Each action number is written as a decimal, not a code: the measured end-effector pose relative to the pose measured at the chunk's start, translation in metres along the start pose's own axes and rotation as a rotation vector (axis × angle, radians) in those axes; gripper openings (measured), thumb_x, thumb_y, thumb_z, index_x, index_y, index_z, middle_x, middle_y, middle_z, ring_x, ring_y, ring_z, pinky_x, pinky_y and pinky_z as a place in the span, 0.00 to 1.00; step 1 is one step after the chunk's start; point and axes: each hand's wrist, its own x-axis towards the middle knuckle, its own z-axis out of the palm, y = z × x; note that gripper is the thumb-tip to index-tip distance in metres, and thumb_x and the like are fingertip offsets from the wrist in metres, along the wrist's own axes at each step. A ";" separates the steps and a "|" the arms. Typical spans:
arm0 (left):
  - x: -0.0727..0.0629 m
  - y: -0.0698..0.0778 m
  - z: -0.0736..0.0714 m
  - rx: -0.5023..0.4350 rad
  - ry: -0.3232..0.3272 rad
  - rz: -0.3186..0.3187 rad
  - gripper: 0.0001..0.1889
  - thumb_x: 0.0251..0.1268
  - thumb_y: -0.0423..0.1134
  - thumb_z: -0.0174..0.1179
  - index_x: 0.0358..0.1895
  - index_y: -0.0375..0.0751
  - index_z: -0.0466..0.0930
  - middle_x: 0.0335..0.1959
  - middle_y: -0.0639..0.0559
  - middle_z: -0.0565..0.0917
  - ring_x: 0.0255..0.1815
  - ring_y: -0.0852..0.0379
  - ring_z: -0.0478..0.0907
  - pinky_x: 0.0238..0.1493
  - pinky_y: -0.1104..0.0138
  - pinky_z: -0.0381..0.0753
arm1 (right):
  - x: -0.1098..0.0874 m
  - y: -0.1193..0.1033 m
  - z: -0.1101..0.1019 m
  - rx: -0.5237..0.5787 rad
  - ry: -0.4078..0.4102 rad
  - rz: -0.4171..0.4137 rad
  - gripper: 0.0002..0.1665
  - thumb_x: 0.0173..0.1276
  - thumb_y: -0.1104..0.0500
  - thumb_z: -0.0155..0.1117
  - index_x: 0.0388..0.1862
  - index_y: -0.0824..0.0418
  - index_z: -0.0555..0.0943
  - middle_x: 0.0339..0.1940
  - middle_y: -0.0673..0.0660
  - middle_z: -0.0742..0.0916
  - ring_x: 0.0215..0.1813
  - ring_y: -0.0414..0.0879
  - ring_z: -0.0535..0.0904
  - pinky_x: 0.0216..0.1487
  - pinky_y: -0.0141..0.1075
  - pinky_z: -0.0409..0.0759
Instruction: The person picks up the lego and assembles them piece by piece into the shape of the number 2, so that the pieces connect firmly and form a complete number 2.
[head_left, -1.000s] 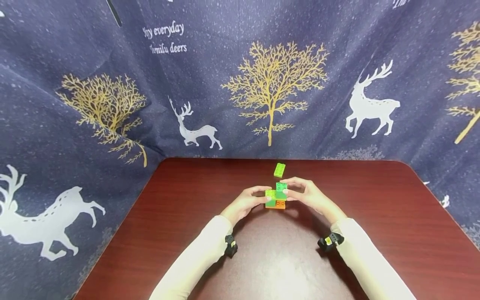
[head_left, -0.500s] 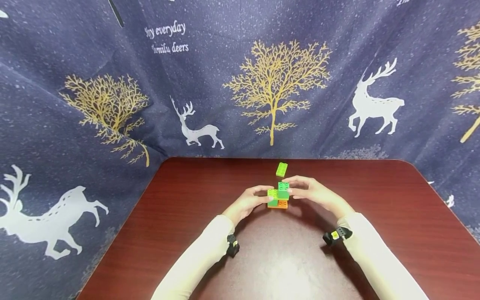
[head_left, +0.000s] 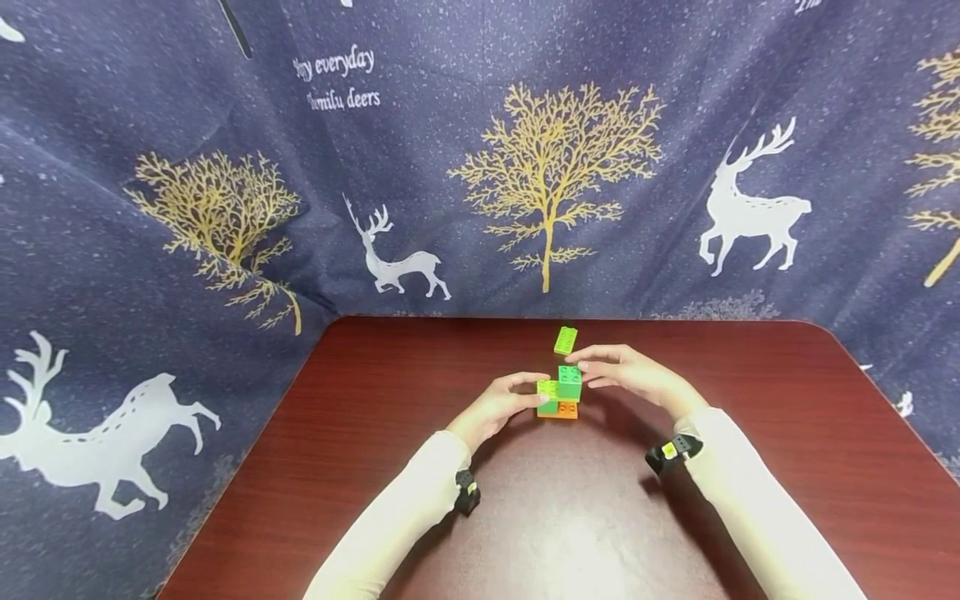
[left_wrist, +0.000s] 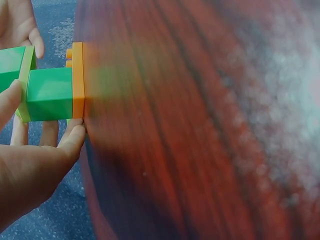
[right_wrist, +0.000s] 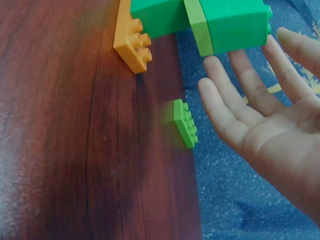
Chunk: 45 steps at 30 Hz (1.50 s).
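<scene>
A stack of toy building bricks stands on the table. At its bottom lies an orange flat brick point(head_left: 567, 409), with a green brick point(left_wrist: 49, 92) on its left half. A lime flat brick point(head_left: 546, 388) sits on top of that and overhangs to the right, bearing another green brick point(head_left: 570, 383). My left hand point(head_left: 495, 408) holds the stack from the left, thumb in front on the lime brick and fingers behind. My right hand point(right_wrist: 285, 130) is spread beside the upper green brick, fingers loosely extended and fingertips close to its side and the lime brick's end.
A loose lime flat brick point(head_left: 566, 340) lies studs up behind the stack, near the table's back edge. The reddish-brown wooden table point(head_left: 375, 375) ends at a dark blue curtain point(head_left: 480, 167) printed with deer and trees.
My right hand has let go of the upper green brick: its thumb has moved from the brick's front up to its right corner. My left hand keeps its hold on the stack.
</scene>
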 end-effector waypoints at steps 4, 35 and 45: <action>0.002 -0.003 -0.001 0.002 -0.008 0.013 0.21 0.57 0.29 0.67 0.56 0.37 0.80 0.48 0.44 0.83 0.42 0.57 0.81 0.52 0.64 0.78 | 0.005 0.004 -0.006 0.079 0.008 -0.009 0.25 0.74 0.62 0.53 0.65 0.75 0.67 0.61 0.62 0.79 0.56 0.50 0.79 0.62 0.56 0.68; 0.004 -0.010 -0.001 0.022 -0.020 0.043 0.22 0.58 0.29 0.65 0.58 0.36 0.78 0.49 0.45 0.82 0.43 0.59 0.79 0.50 0.67 0.77 | 0.053 0.047 -0.020 0.110 0.408 0.030 0.34 0.72 0.68 0.53 0.74 0.69 0.56 0.72 0.72 0.63 0.70 0.63 0.61 0.68 0.54 0.62; 0.003 -0.009 -0.001 0.021 -0.018 0.049 0.23 0.57 0.29 0.66 0.59 0.36 0.78 0.49 0.46 0.83 0.43 0.59 0.79 0.51 0.66 0.77 | 0.063 0.052 -0.019 -0.116 0.407 0.076 0.35 0.69 0.68 0.56 0.74 0.65 0.60 0.73 0.67 0.64 0.68 0.64 0.64 0.66 0.54 0.65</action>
